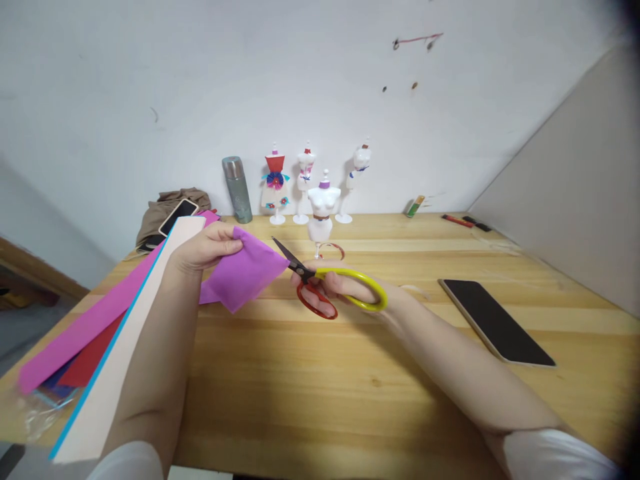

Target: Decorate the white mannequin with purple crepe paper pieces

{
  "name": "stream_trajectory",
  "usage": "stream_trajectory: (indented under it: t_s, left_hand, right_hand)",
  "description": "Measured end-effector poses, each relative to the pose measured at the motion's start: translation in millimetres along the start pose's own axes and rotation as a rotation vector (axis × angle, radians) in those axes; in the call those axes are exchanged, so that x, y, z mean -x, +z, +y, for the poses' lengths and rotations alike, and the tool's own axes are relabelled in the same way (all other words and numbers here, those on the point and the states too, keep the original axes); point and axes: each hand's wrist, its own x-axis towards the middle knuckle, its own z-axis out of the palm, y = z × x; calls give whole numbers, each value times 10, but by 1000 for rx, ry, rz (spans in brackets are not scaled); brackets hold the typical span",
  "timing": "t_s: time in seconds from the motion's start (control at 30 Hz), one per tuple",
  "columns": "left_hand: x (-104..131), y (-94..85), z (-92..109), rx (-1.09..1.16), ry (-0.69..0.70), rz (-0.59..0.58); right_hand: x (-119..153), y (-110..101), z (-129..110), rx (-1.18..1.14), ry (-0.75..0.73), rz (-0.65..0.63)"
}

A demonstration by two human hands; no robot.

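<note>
My left hand (213,245) pinches the upper left corner of a piece of purple fabric (247,273), which hangs above the table. In my right hand (337,283) is a pair of scissors (353,285) with one yellow and one red handle loop; my fingers pass through the loops. The dark blades point up and left, slightly parted, and meet the fabric's right corner. Whether they are cutting into it I cannot tell. Just behind the scissors stands a small white dress-form mannequin (320,227) with a purple neckband and a brown waistband.
More mannequins, one in a red top (275,165), stand by the wall beside a grey-green flask (237,190). Coloured sheets (75,333) and a pale strip (127,340) lie left. A large dark-screened device (493,320) lies right; pens (457,221) and a glue stick (415,207) are farther back.
</note>
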Motion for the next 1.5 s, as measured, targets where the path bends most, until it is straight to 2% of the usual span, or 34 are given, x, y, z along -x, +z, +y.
stream_trajectory:
  t_s: [0.23, 0.4, 0.57, 0.77, 0.97, 1.1, 1.3, 1.5]
  left_hand:
    - [-2, -24, 1, -30, -18, 25]
    - [0, -14, 17, -27, -23, 16]
    - [-6, -22, 28, -17, -5, -8]
    - [-16, -58, -29, -8, -22, -7]
    - [-101, 45, -45, -47, -28, -109]
    - [-128, 106, -28, -66, -22, -119]
    - [-119, 107, -18, -49, -35, -109]
    - [-120, 89, -32, -41, -50, -99]
  right_hand:
    - [8, 64, -53, -6, -19, 96]
    - [14, 50, -30, -8, -3, 95]
    - [-5, 50, 4, -7, 34, 150]
    - [-2, 52, -20, -31, 23, 90]
    - [15, -14, 17, 12, 4, 37]
    - [5, -24, 8, -1, -7, 44]
    - [-24, -5, 26, -17, -83, 65]
    - [-38, 0, 68, -7, -43, 116]
